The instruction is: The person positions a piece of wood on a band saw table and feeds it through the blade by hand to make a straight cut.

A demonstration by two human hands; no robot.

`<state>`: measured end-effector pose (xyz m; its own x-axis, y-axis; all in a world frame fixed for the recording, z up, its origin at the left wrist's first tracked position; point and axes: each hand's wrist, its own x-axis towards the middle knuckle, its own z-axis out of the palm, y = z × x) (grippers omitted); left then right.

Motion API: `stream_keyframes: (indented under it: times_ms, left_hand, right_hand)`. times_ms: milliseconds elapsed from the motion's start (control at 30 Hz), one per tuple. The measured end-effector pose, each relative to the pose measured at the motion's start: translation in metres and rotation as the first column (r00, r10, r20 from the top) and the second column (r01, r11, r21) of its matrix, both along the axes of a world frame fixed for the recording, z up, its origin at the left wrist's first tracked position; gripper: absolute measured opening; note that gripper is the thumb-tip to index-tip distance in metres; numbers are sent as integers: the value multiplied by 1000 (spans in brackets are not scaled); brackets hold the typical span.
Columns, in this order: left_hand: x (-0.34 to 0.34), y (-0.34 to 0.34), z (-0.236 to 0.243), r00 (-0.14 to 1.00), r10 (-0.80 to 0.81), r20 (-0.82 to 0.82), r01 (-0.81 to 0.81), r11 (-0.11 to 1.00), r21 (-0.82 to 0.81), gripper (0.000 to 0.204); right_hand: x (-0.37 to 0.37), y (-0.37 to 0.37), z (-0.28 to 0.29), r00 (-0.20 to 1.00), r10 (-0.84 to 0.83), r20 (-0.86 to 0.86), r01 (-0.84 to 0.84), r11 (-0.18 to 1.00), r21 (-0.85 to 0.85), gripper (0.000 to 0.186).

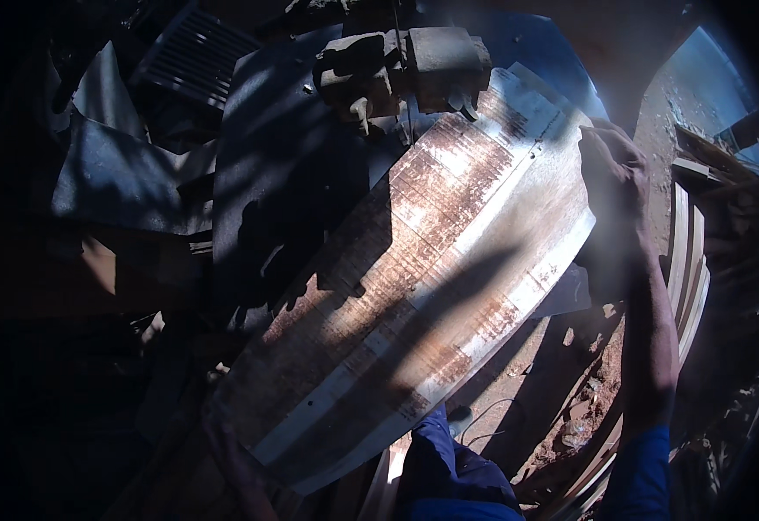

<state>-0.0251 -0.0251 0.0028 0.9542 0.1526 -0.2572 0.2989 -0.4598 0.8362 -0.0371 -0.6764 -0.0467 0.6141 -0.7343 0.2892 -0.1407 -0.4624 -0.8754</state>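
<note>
A long wooden board (453, 234), brown with whitish bands and worn patches, slants from the lower left to the upper right. Its upper left edge lies by the thin vertical blade (399, 52) of what looks like a bandsaw, below a blocky blade guide (445, 69). My right hand (618, 156) grips the board's far right edge, where the outline is ragged. Deep in shadow, my left hand (223, 438) holds the near left end; its fingers are partly hidden. Beneath the board is a dark flat saw table (301, 113).
Bent sheet metal (123, 187) and a slatted grille (195, 56) stand at the far left. Curved wooden strips (685, 260) are stacked at the right. Sawdust and offcuts (575, 417) cover the floor near my legs. Much of the left side is dark.
</note>
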Motion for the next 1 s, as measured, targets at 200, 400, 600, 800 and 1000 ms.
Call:
stream_keyframes:
  times_ms: [200,400,600,800,1000]
  left_hand:
    - [-5,-3,0,1000,30,9,-29,998,-60,70]
    - [-5,-5,4,999,10,44,-14,996,87,65]
    - [-8,-9,3,1000,26,16,-27,998,61,62]
    - [-15,-26,13,997,70,-13,-70,998,-1,62]
    - [-20,-29,13,995,86,50,-92,985,145,65]
  right_hand:
    - [2,0,0,1000,-5,-5,5,1000,5,27]
    - [1,-2,-5,1000,19,10,-19,1000,-13,28]
    - [-3,1,12,997,63,-47,-69,988,-137,26]
    - [3,-2,1,1000,16,-11,-16,1000,-24,26]
    - [8,-3,0,1000,-1,-11,2,1000,12,26]
